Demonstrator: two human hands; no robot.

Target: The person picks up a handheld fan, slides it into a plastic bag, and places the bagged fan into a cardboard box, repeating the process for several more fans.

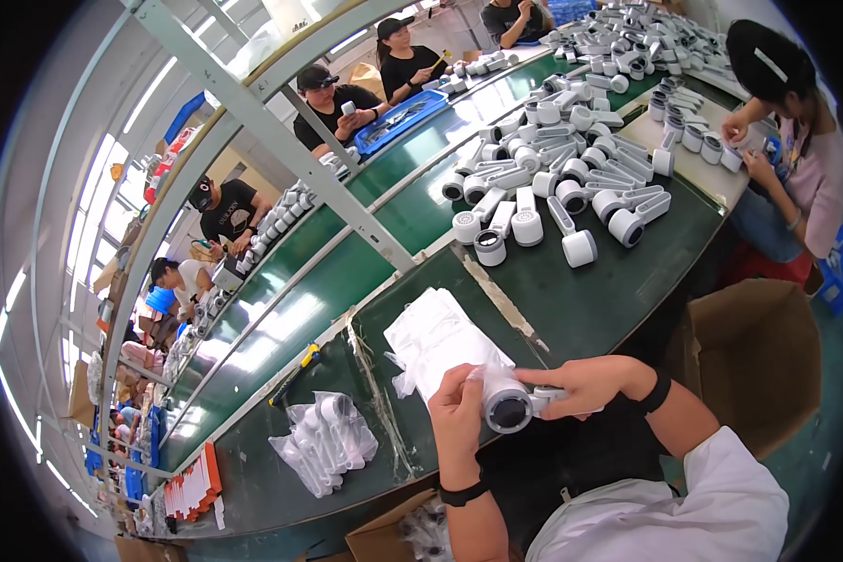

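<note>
My right hand (581, 389) is closed round the handle of a white handheld device (508, 408). Its round head carries a dark disc in a grey ring and faces up toward me. Beside that head, my left hand (457, 417) has its thumb and fingers pinched together on what looks like thin clear plastic film; where the film ends I cannot tell. Just beyond both hands lies a stack of flat whitish plastic bags (433, 332) on the dark green bench (421, 281). To the left, several white parts rest in a clear plastic bag (326, 442).
A large pile of similar devices (571, 140) covers the bench's far right. A yellow-and-black cutter (295, 375) and orange-and-white pieces (195, 487) lie left. An open carton (749, 351) stands at right, another box (389, 534) below. Co-workers sit across the line and at right.
</note>
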